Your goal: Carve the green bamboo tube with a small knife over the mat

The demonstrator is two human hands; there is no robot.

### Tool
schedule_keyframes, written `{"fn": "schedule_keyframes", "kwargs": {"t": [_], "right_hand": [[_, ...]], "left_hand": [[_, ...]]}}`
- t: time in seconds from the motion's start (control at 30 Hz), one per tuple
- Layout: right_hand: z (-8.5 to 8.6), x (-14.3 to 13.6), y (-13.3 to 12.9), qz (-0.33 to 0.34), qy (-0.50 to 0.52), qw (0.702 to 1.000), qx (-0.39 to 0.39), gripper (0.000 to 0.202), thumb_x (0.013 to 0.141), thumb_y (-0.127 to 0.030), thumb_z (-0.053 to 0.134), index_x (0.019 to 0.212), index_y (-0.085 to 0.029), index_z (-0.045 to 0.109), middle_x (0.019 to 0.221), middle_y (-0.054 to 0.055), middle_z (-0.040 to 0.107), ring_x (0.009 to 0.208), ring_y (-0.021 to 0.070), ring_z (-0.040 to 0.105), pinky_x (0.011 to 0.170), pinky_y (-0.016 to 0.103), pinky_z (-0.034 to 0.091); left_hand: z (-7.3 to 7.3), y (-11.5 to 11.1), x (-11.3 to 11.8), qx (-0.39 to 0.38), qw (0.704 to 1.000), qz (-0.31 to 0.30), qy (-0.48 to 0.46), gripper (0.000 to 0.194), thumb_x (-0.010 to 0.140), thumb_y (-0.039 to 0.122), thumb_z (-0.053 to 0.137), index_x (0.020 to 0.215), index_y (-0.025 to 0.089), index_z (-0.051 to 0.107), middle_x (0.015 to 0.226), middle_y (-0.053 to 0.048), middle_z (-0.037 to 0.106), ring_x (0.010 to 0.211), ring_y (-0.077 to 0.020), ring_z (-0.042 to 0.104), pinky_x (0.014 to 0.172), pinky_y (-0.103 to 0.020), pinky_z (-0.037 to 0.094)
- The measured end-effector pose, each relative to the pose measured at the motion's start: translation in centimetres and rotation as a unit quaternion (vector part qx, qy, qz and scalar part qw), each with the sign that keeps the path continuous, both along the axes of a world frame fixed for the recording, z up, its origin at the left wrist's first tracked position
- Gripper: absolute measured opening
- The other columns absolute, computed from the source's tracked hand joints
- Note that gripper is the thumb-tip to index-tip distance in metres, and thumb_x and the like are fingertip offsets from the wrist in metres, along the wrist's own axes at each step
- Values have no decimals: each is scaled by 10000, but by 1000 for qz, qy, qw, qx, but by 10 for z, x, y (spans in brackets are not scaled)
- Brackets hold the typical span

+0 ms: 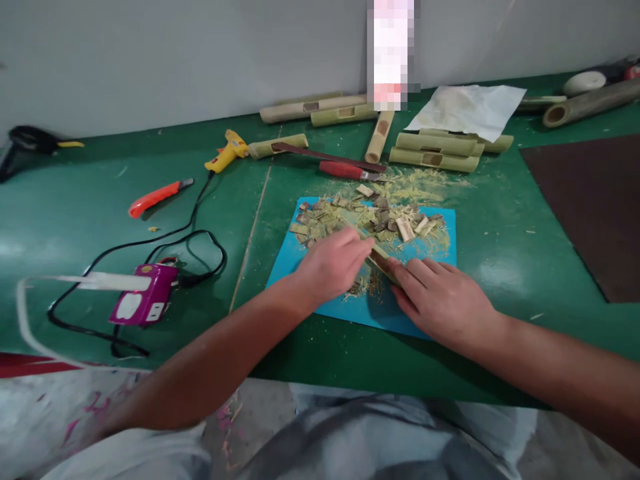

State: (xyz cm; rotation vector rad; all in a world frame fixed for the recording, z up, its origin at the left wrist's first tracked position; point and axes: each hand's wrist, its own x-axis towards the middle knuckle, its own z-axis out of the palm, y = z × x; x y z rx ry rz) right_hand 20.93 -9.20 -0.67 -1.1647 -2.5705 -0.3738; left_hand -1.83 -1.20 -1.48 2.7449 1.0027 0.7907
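Note:
A narrow bamboo piece [381, 257] with an opening cut in its side lies slanted over a blue mat [290, 267]. My left hand [336, 261] is closed at its upper left end; the fingers hide most of that end, and no tool shows in them. My right hand [443, 297] presses around its lower right end, thumb and fingers together. Behind both hands, bamboo chips [405, 229] and shavings are heaped on the mat, with a few shavings just below the piece.
Behind the mat lie a red-handled knife [343, 169], a dark flat strip [330, 156] and cut bamboo tubes [435, 160]. To the left are a yellow glue gun [227, 152], an orange cutter [157, 197] and a purple power strip [145, 293] with cords. A brown board [595, 207] lies right.

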Motion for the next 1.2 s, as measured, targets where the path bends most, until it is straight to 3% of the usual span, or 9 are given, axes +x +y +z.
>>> {"fn": "schedule_keyframes", "kwargs": {"t": [0.2, 0.33, 0.6, 1.2], "right_hand": [[-1, -1, 1, -11, 2, 1000, 7, 302, 976, -203, 484, 1173, -54, 657, 791, 44, 668, 704, 164, 581, 599, 319, 376], [0, 0, 1, -6, 13, 1000, 19, 290, 974, -199, 484, 1142, -49, 666, 770, 31, 662, 682, 164, 592, 592, 319, 387], [1, -2, 1, -9, 19, 1000, 23, 283, 973, -201, 481, 1133, -59, 667, 759, 27, 659, 678, 167, 603, 588, 317, 391], [0, 1, 2, -23, 22, 999, 9, 320, 998, -244, 447, 1135, -74, 681, 767, 47, 674, 694, 159, 609, 619, 303, 421]], "left_hand": [[-2, 10, -8, 17, 998, 56, -17, 269, 1014, 240, 475, 990, 127, 717, 827, -57, 632, 749, -145, 604, 705, -272, 507], [-3, 11, -8, 22, 999, 26, -22, 261, 1014, 221, 478, 1033, 119, 717, 825, -52, 639, 758, -138, 613, 709, -256, 514], [-7, 18, -13, 18, 998, 39, -39, 238, 1000, 226, 506, 1030, 133, 723, 870, -62, 665, 790, -147, 633, 742, -277, 539], [-6, 10, -6, 10, 999, 13, -33, 267, 1016, 234, 482, 1077, 123, 716, 855, -60, 662, 777, -138, 635, 720, -261, 537]]}}
